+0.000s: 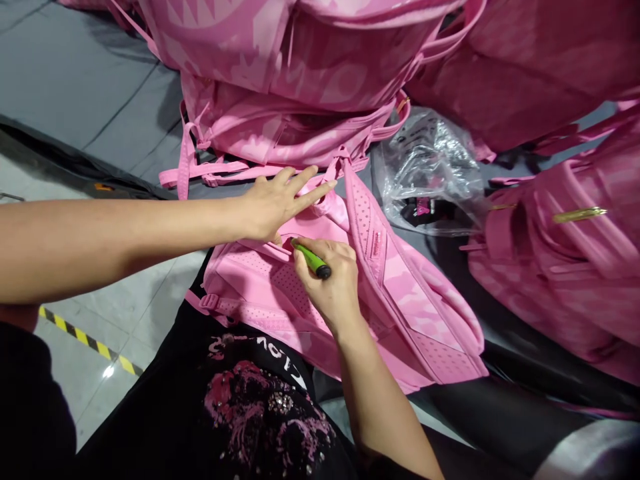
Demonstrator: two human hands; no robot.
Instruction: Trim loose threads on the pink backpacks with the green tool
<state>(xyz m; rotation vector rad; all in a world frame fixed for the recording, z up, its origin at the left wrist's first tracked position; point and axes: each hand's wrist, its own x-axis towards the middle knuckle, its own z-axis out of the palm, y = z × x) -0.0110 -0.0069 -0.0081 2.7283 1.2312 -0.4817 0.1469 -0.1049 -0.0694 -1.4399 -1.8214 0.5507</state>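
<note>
A pink camouflage backpack (425, 300) lies across my lap and the surface edge, its dotted padded back and straps facing up. My left hand (280, 203) presses on its upper part, fingers spread, with the thumb near a slit-like fold. My right hand (330, 273) is closed around a green pen-shaped tool (311, 258) with a black rounded end. The tool's other end points at the fabric beside my left thumb; its tip is too small to make out.
More pink backpacks stand beyond (320, 73) and to the right (565, 260). A clear plastic bag (433, 160) with something dark inside lies between them. Grey cloth (90, 80) covers the surface at left. Yellow-black tape (90, 340) marks the tiled floor.
</note>
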